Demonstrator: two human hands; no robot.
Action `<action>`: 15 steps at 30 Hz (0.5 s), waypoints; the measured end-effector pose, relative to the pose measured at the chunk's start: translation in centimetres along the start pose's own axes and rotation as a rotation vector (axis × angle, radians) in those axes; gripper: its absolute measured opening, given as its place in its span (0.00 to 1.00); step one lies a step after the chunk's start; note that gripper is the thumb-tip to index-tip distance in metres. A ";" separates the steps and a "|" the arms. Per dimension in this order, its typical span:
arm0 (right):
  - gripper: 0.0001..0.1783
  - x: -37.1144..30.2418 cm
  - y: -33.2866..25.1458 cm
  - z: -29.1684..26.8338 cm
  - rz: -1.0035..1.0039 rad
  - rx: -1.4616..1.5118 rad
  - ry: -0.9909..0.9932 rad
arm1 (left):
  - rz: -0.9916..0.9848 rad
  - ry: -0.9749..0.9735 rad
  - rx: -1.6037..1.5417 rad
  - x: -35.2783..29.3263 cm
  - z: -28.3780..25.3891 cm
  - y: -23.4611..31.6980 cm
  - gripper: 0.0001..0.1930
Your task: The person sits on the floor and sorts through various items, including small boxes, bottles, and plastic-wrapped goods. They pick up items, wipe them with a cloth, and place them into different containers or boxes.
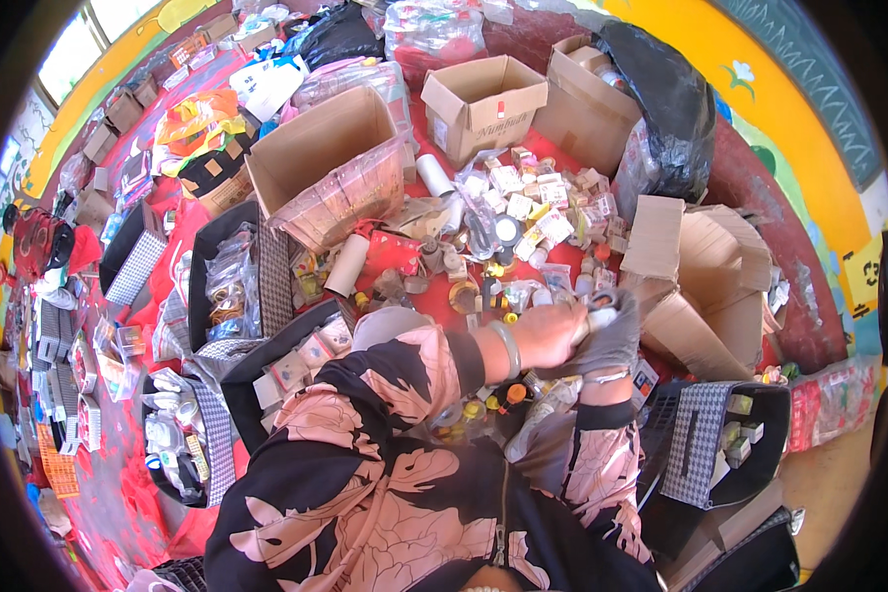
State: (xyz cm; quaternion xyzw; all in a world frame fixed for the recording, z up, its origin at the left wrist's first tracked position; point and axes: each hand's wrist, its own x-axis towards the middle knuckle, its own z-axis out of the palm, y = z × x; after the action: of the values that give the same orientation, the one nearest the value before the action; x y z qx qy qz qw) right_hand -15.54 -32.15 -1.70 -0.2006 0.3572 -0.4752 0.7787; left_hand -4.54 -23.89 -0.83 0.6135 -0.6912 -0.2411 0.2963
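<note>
The left hand [548, 335] curls in beside a small white thing [600, 319], perhaps a bottle, at its two o'clock; I cannot tell whether the fingers clamp it. The right hand [607, 361], at the left's four o'clock, is covered by a grey cloth [617, 333], its grip hidden. From both hands, small boxes [553, 192] lie toward eleven, an open carton [651, 281] toward two.

A small white item [600, 318] is showing, partly hidden, against a grey cloth [612, 345], which is bunching in folds below it.
</note>
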 end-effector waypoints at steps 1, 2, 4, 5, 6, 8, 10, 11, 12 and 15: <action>0.13 2.2 0.1 -2.2 -0.162 0.030 -0.018 | -0.018 0.026 -0.106 0.7 0.0 -0.2 0.19; 0.12 1.1 -0.2 -0.3 -0.179 0.028 -0.031 | -0.041 0.021 -0.210 0.8 -0.1 -1.2 0.21; 0.10 0.8 -1.2 1.5 -0.775 -0.766 -0.026 | -0.127 0.011 -0.598 0.7 -1.2 -2.7 0.25; 0.09 1.6 -2.0 1.6 -1.302 -1.595 0.005 | -0.196 -0.001 -0.883 0.9 -2.1 -2.9 0.26; 0.08 1.7 -2.4 1.4 -1.379 -2.114 0.056 | -0.232 0.010 -1.031 0.8 -2.8 -2.9 0.25; 0.07 -1.9 -4.2 5.9 -1.322 -2.677 0.186 | -0.186 -0.051 -1.332 1.8 -3.4 -3.0 0.23; 0.05 -1.1 -2.3 4.8 -1.417 -2.135 0.062 | -0.178 -0.048 -1.392 1.0 -3.9 -3.6 0.25; 0.08 -1.0 -1.9 4.2 -1.465 -1.879 -0.006 | -0.139 -0.056 -1.310 1.4 -3.9 -3.6 0.26; 0.09 -2.5 -1.1 5.8 -1.303 -1.974 0.074 | -0.053 -0.017 -1.101 1.3 -3.6 -3.9 0.32; 0.10 0.3 -0.1 4.0 -1.293 -1.805 -0.241 | -0.032 0.173 -0.160 0.6 -2.4 -2.8 0.47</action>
State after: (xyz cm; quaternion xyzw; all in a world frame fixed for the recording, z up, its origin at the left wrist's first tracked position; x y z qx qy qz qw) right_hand -12.52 -32.56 0.88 -0.8855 0.3219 -0.3347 -0.0167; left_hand -0.90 -24.82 -1.06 0.6174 -0.6316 -0.2465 0.3988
